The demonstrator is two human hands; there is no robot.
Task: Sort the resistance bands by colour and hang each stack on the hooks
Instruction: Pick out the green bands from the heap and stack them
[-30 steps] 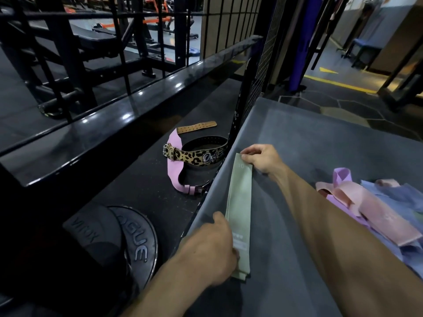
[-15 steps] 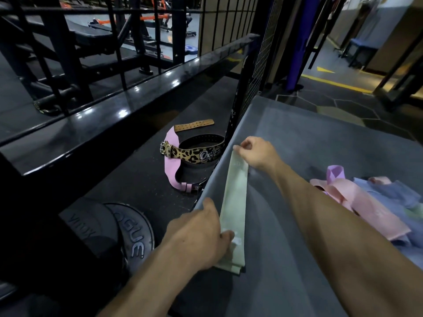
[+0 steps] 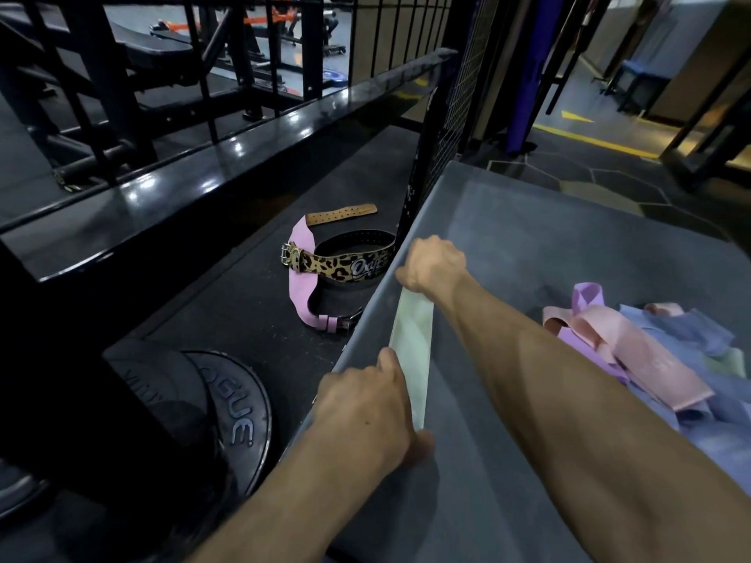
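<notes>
Two black weight plates (image 3: pixel 211 404) with raised lettering lie overlapped at far left on the dark rubber floor. Beyond them sit three lifting belts: a tan perforated strap (image 3: pixel 341 213), a leopard-print belt (image 3: pixel 345 265) coiled with a metal buckle, and a pink belt (image 3: pixel 300 286) curving beneath it.

At the grey counter (image 3: pixel 528 245), along its left edge, a single pale green resistance band (image 3: pixel 412 343) lies flat and stretched lengthwise between the two hands. The left hand (image 3: pixel 365 412) presses down on the band's near end, fingers curled over it at the counter's edge; the band's tip is hidden beneath the palm. The right hand (image 3: pixel 433 265) grips the far end with curled fingers, knuckles up, its forearm crossing the counter diagonally.

The band is a flat, wide fabric loop, smooth and matte.

At right, well apart from both hands, an unsorted pile of bands (image 3: pixel 650 359) lies heaped on the counter: soft folded strips in lilac, pink, blue and a sliver of green. How many there are of each colour cannot be told from the tangle.
</notes>
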